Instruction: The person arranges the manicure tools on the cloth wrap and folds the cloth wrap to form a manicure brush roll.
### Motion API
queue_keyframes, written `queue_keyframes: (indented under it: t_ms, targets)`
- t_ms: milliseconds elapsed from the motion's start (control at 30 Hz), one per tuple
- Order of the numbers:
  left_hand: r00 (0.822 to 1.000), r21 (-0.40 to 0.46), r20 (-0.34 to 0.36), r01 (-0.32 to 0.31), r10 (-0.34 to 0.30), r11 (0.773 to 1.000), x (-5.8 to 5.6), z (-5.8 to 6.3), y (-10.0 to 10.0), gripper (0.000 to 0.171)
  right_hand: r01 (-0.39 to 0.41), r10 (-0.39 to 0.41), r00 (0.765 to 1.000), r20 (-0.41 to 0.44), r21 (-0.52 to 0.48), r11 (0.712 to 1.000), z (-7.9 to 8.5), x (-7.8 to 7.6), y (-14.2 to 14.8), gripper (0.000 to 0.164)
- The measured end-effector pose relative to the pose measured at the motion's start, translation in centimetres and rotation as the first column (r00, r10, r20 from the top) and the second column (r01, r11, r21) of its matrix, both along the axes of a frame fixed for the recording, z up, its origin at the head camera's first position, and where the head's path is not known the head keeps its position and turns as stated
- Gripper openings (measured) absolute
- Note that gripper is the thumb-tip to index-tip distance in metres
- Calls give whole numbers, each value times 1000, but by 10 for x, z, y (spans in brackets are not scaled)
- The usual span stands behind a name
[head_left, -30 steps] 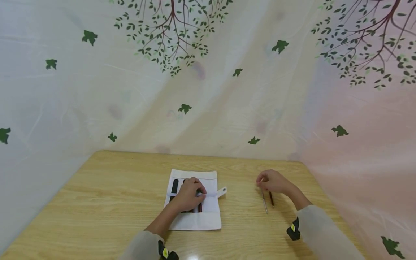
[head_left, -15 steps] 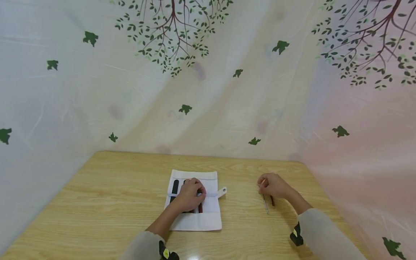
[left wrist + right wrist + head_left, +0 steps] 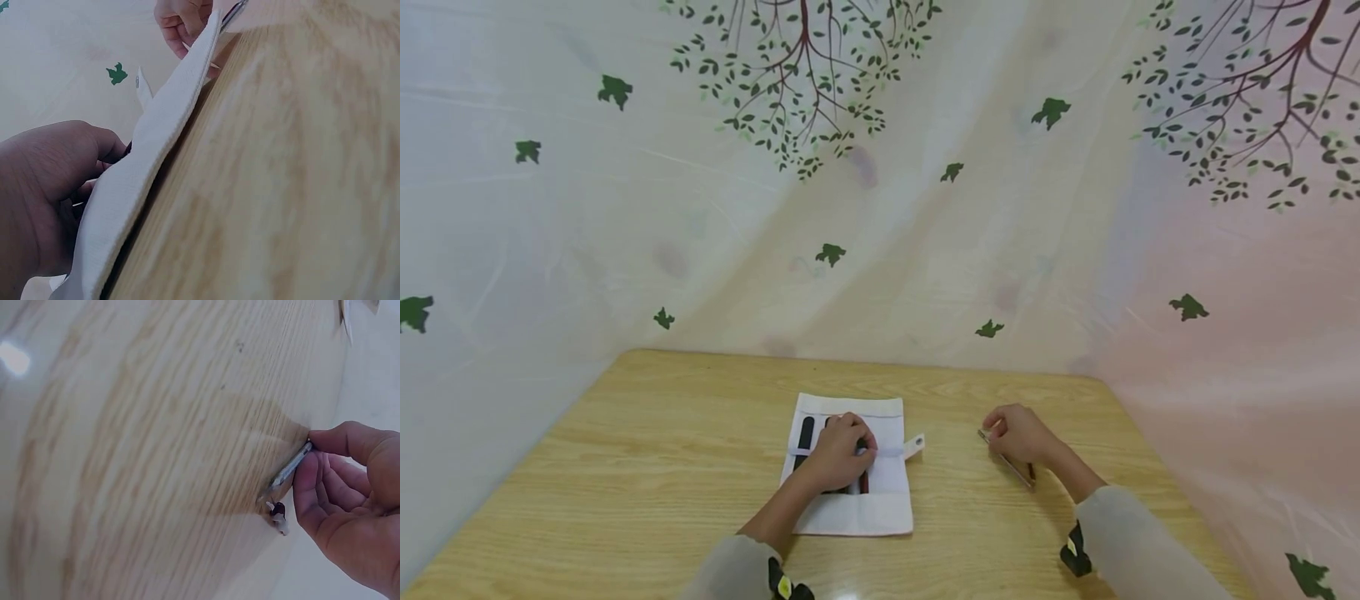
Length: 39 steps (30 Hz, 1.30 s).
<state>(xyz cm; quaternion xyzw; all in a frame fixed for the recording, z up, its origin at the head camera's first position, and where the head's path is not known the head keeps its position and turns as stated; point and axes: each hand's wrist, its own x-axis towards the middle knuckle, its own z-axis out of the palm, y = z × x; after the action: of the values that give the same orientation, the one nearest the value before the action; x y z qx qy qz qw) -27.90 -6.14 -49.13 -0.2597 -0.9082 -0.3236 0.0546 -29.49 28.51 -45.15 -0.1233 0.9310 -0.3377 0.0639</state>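
As R hand is pinching a silver stick over table, it's prob. risking bumping the dark stick b/c they're lying close; L hand is covering pouch, grip unclear.

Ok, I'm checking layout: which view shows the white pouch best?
The head view: the white pouch lies open, from above, partly covered by the left hand. The left wrist view shows it nearly edge-on; the right wrist, at most a pale sliver.

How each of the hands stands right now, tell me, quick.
Left hand: bent over the white pouch; whether it grips anything cannot be told.
Right hand: closed, pinching a slim silver tool.
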Motion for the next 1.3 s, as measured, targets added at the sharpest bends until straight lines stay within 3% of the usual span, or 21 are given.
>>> queue_keyframes:
  t_ms: [100,233,400,500,933,1300]
  targets:
    - [1000,0,4,3,-3,1000,2,1,0,9,4,-3,999,43,-35,999,-1,1,-1,24]
    - [1000,9,12,5,-5,1000,4,2,1,10,-36,54,993,104,-164,986,1,-1,-1,32]
    - [1000,14,14,-2,1,1000,4,2,2,10,-47,110,981,157,-358,932,8,-10,-7,40]
    - [1000,15,28,-4,4,1000,4,1,2,10,-15,106,978,182,-440,898,13,-15,-17,42]
    - [998,25,59,0,-1,1000,4,2,2,11,41,53,987,150,-562,826,38,-32,-79,41]
    - [999,19,42,-8,7,1000,0,-1,0,10,113,-54,993,108,-670,734,27,-52,-120,38]
